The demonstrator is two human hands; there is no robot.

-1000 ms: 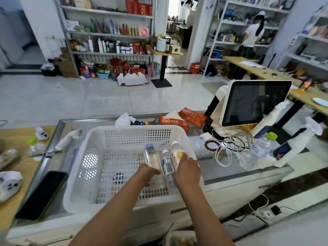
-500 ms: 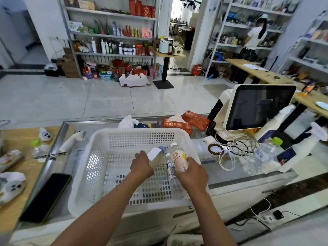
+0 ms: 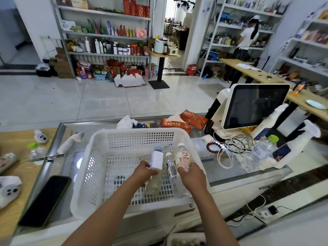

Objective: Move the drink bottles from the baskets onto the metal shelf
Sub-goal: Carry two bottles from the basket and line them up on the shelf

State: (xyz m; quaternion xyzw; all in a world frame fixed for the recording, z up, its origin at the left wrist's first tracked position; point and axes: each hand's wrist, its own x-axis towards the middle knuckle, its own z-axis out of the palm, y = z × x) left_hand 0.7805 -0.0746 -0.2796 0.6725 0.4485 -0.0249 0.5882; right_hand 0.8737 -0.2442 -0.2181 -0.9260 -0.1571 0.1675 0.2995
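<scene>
A white perforated basket (image 3: 99,167) stands on the glass counter in front of me. My left hand (image 3: 143,172) grips a clear bottle with a white label (image 3: 156,160) and a pale blue cap, held inside the basket. My right hand (image 3: 190,174) holds two bottles together at the basket's right side: a clear one with a blue and white label (image 3: 170,167) and a pinkish one with a white cap (image 3: 182,159). A metal shelf (image 3: 106,35) with goods stands far across the floor.
A black phone (image 3: 45,199) lies left of the basket. Orange tissue packs (image 3: 175,124) lie behind it. A screen terminal (image 3: 252,105), white cables and a green-capped water bottle (image 3: 260,151) crowd the right. A person (image 3: 245,39) stands at shelves at the far right.
Both hands have lifted their bottles a little higher in the basket, and the left bottle now stands more upright. The view has tilted up slightly.
</scene>
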